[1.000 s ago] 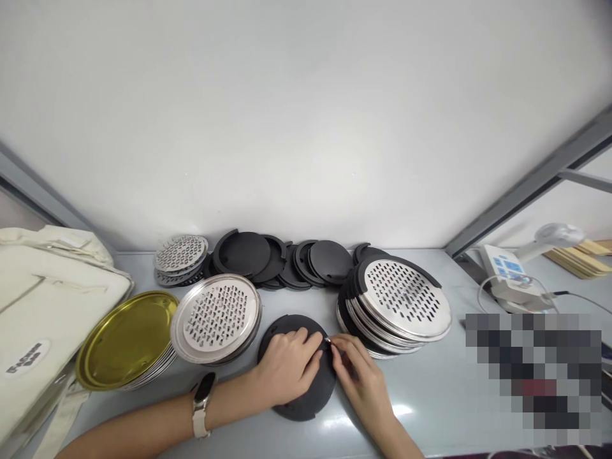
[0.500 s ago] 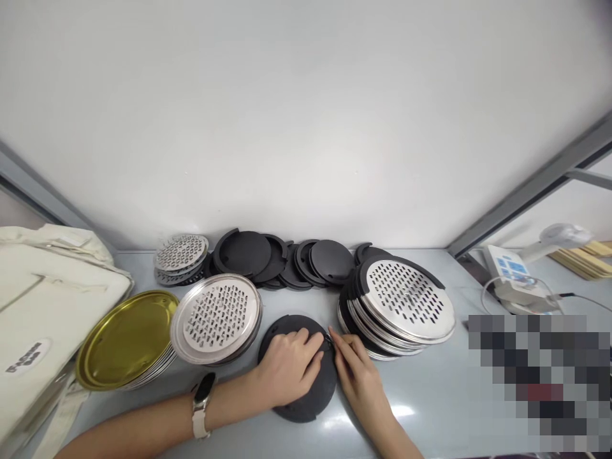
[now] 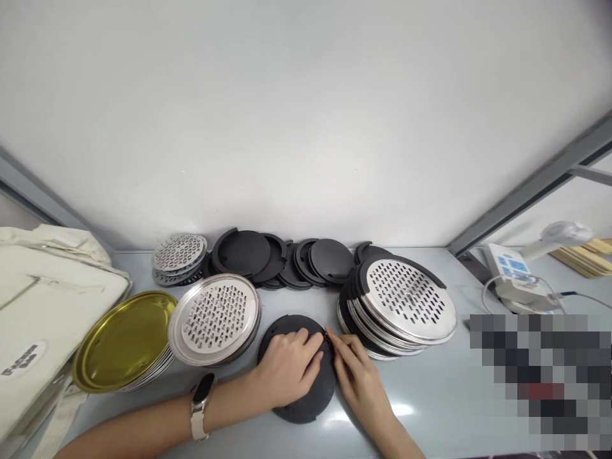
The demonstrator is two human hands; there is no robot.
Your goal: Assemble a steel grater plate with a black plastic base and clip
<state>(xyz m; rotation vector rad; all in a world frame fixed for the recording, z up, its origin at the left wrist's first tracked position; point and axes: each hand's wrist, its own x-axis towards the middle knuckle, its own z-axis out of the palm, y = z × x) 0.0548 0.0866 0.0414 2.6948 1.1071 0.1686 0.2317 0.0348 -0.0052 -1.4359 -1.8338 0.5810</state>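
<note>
A black round plastic disc (image 3: 303, 411) lies flat on the grey table before me. My left hand (image 3: 292, 366) rests on its top with the fingers curled, pressing near the disc's right edge. At that same edge my right hand (image 3: 356, 370) is closed in a pinch, thumb and fingertips together. Whatever small piece sits between those fingertips is too small and covered to make out. Just right of the disc stands a tall stack of metal grater plates with black rims (image 3: 406, 296). On the left is a pile of silver grater plates (image 3: 217, 319).
Gold-coloured round trays (image 3: 127, 344) are stacked beside a cream bag (image 3: 48, 306) at far left. Several black discs and rings (image 3: 332, 260) line the wall, with small grater discs (image 3: 179, 254) at their left. A white device with a cable (image 3: 519, 271) stands right.
My right fingertips have shifted slightly along the disc's edge. The left hand and the disc stay almost where they were, and the view has moved very little.
</note>
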